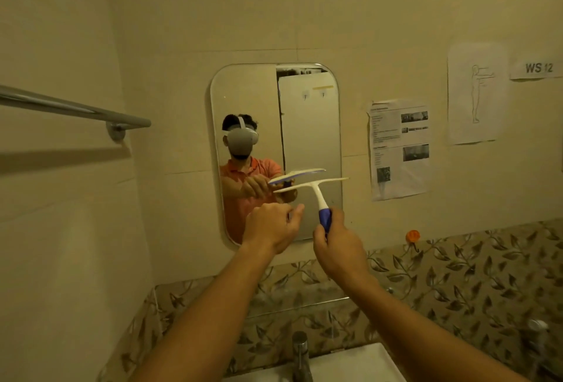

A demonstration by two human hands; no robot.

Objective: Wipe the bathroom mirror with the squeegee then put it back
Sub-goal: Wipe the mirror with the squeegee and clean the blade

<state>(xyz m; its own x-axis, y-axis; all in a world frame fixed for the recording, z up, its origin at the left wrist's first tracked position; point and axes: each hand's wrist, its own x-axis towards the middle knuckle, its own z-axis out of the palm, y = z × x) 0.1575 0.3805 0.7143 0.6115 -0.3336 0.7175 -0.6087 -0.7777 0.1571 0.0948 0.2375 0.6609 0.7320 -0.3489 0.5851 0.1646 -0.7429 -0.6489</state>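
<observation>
- Our right hand (338,247) has its fingers wrapped firmly round the blue grip of the white T-shaped plastic squeegee (316,189). The handle points down and the blade lies across the lower part of the rounded rectangular wall mirror (243,92).
- We cannot tell whether the blade edge touches the glass.
- Our left hand (271,226), in front of the mirror's lower edge and just under the blade's left end, holds nothing. Its fingers are loosely curled and the thumb is out.
- The blade sits tilted, its right end higher, so uneven pressure would likely leave streaks.
- From here the blade's right end overhangs the mirror's right edge and could catch there.
- If our one-handed hold slipped, the squeegee would drop towards the white basin (350,360) below the mirror.
</observation>
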